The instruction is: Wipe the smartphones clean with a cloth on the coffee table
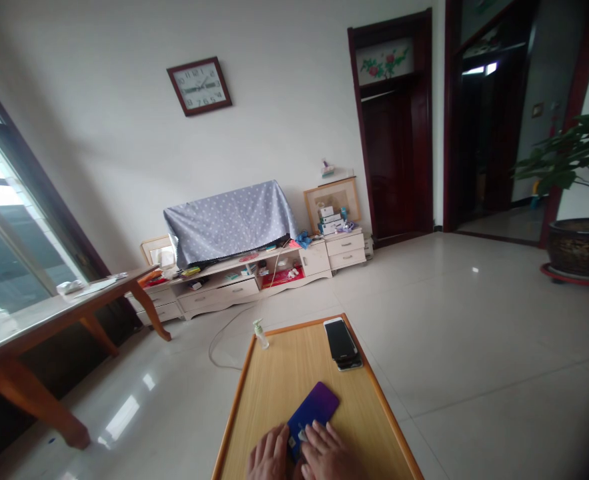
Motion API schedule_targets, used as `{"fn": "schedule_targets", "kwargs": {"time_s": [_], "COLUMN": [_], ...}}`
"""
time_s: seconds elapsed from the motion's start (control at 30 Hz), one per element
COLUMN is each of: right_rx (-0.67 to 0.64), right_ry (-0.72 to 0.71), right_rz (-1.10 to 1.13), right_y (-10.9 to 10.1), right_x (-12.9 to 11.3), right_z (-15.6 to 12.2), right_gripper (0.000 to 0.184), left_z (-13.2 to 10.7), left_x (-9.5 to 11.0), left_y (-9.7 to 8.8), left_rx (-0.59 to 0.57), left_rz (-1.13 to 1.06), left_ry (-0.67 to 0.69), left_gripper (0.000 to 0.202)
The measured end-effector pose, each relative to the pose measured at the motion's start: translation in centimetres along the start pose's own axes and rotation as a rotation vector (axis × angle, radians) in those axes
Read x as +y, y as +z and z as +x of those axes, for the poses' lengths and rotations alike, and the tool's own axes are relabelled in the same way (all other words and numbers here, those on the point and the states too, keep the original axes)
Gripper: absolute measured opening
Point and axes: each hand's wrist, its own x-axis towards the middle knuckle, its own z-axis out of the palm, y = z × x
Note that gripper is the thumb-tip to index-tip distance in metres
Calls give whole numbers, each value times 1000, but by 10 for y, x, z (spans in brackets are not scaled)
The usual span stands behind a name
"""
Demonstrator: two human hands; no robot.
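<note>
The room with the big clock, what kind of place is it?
Probably a living room in someone's home: there's a low white cabinet with a dotted cloth draped over something on top, a wall clock and a big potted plant.

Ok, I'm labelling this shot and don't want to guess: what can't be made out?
All in the head view:
Near end of the blue-purple phone: hidden by the left hand and right hand.
Pale thing at the right fingers: too small, blurred.
Device under the white-edged phone: mostly covered by it.
Wrists: cut off by the bottom edge.
</note>
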Motion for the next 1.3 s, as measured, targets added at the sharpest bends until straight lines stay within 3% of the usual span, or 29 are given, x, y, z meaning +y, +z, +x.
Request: {"fn": "schedule_targets", "kwargs": {"time_s": [0.17, 0.27, 0.43, 0.5, 0.7, 0.9, 1.0, 1.17, 1.3], "right_rx": [201, 176, -19, 13, 190, -33, 30, 184, 78], "right_ry": [165, 169, -41, -41, 164, 25, 8, 169, 103], "right_rz": [-30, -46, -24, -13, -30, 45, 51, -7, 39], "right_y": [-36, -28, -2, -8, -37, -25, -30, -36, -27], "right_x": [4, 1, -11, -9, 0, -18, -13, 2, -11], "right_z": [-2, 3, 9, 9, 9, 12, 13, 18, 17], "right_gripper": [46, 48, 50, 46, 48, 52, 46, 47, 48], "left_z": [0, 2, 2, 0, -1, 2, 1, 2, 5], "left_x": [-3, -4, -4, -3, -2, -11, -13, -17, -21], "left_y": [2, 5, 6, 5, 8, 20, 26, 38, 43], "left_rx": [10, 12, -13, 1, 109, 162, 248, 369, 389], "left_rz": [0, 9, 19, 17, 7, 5, 9, 37, 54], "left_ry": [29, 13, 7, 13, 34, 81, 124, 195, 225], "left_gripper": [64, 63, 68, 66, 61, 55, 55, 58, 52]}}
